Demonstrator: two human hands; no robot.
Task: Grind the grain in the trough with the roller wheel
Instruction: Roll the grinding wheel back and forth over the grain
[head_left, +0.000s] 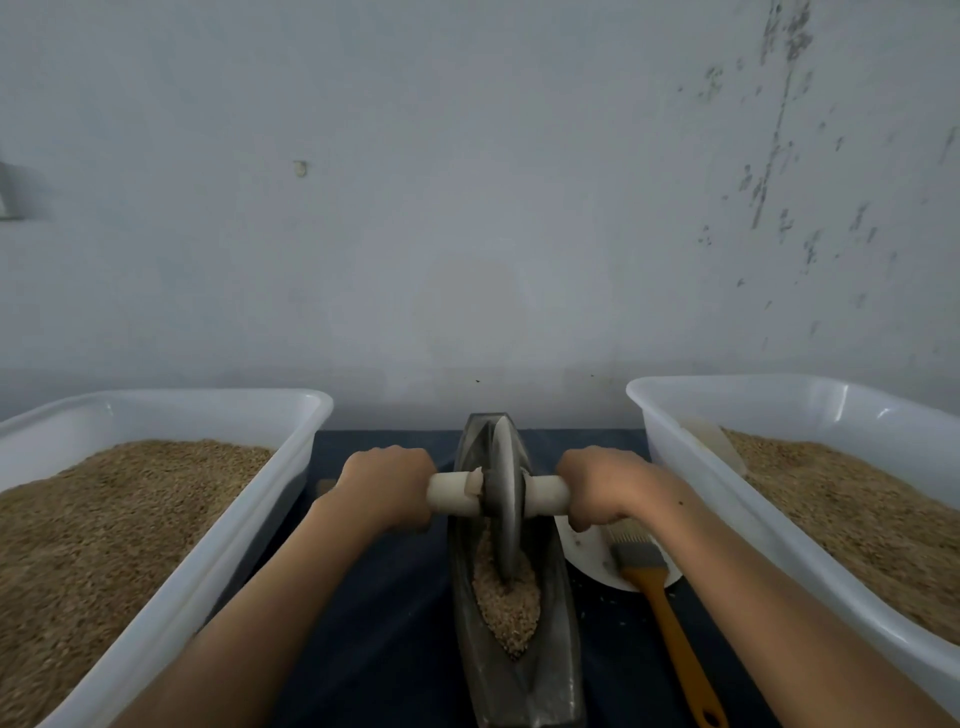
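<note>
trough (519, 670) dark grey | wheel (503, 499) grey | grain (506, 597) tan | tubs (156, 587) white | brush handle (675, 639) orange

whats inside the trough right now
Pale crushed grain lies in the near part of the trough, with the roller wheel standing in it. The wheel and trough walls hide the far part.

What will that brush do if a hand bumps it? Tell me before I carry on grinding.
The brush probably feels light, with a slim orange handle and soft, bendable bristles. It lies flat, so it should slide rather than roll. Its bristle end rests on the white plate, so a bump from the right hand could scrape or shift that plate.
</note>
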